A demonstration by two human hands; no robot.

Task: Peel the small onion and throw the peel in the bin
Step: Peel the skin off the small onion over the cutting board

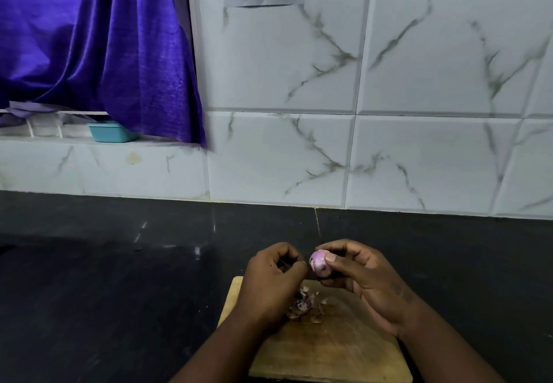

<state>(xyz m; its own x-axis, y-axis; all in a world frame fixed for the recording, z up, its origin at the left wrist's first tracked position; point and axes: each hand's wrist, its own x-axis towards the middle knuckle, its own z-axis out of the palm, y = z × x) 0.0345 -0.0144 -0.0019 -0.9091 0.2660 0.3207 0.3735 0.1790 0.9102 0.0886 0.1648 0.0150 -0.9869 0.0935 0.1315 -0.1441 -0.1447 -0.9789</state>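
A small pinkish-purple onion (319, 263) is pinched between the thumb and fingers of my right hand (363, 275), held just above the far end of a wooden cutting board (326, 349). My left hand (273, 275) is curled beside the onion, its fingertips close to the onion's left side; whether it holds a bit of peel is hidden. A small heap of purple and pale onion peel (305, 305) lies on the board under my hands. No bin is in view.
The board rests on a dark stone counter (104, 278) that runs back to a white marble-tiled wall (359, 98). A blue curtain (89, 38) hangs at the upper left over a sill with a teal tub (112, 132).
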